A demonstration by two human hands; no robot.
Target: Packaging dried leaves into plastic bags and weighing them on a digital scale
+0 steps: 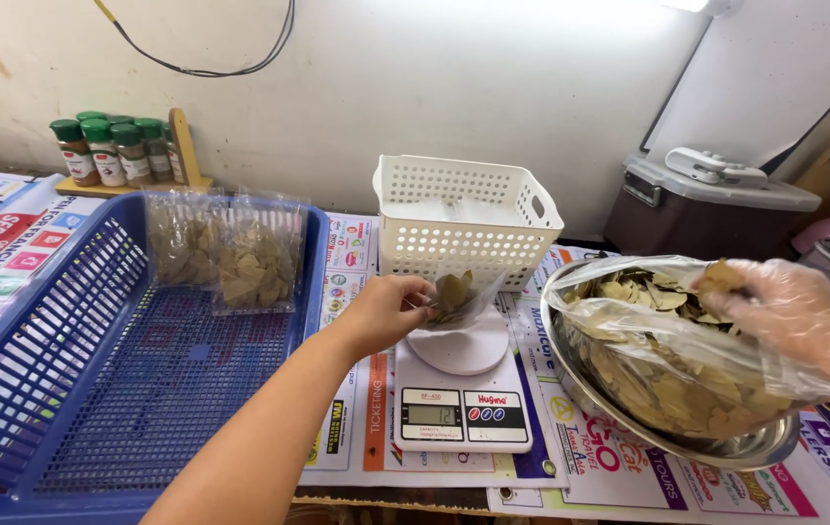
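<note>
The small clear bag (454, 299) sat on the white round plate of the kitchen scale (463, 394), near the table's front edge, partly filled with dry olive-green leaves and pinched at its left side. To its right the steel bowl (726, 449), lined with clear plastic, stood close to the table's front right corner, heaped with the same curled, tan-green leaves (668, 389). One leaf (721, 277) was held above the bowl's far rim.

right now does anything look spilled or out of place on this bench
Nothing stands out. The dried leaves stay in the steel bowl, the small bag held by the left hand over the scale, and the packets in the blue crate.
</note>
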